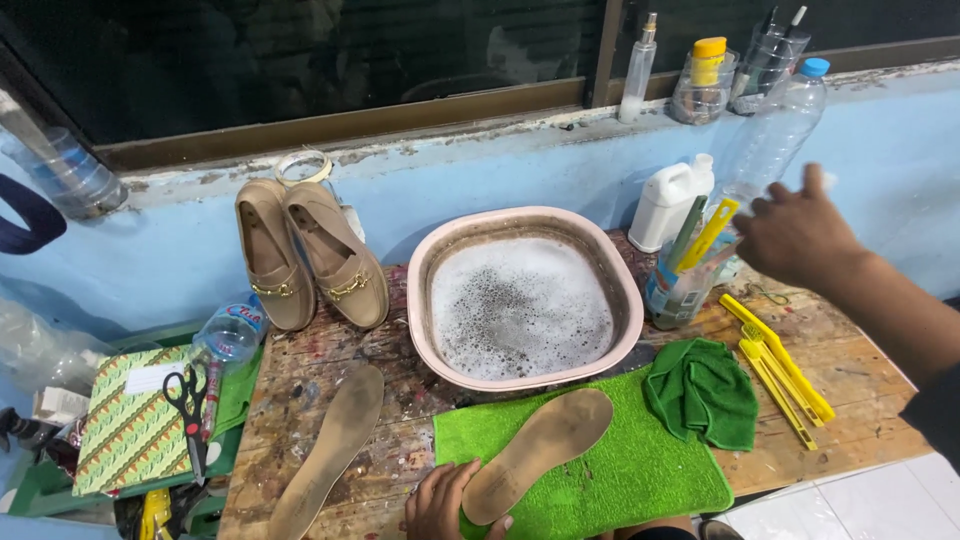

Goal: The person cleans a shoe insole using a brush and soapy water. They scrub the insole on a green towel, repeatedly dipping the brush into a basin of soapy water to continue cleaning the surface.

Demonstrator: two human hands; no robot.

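My left hand [442, 503] grips the near end of a tan insole [540, 450], which lies flat on a green mat [620, 470]. A second tan insole [332, 448] lies on the bare wood to the left. My right hand [795, 232] is raised at the right, fingers bent, reaching among the long tools that stand in a cut plastic container [682, 285]. I cannot tell if it grips any of them. A pink basin [425, 270] of foamy water sits between the two hands. Two tan loafers [310, 255] lean against the blue wall behind.
A crumpled green cloth [702, 392] and yellow shoe trees [780, 368] lie at the right. A white jug [668, 203] and a clear bottle [775, 130] stand by the wall. Scissors [188, 402] rest on a patterned box [125, 425] at left, beside another bottle [230, 333].
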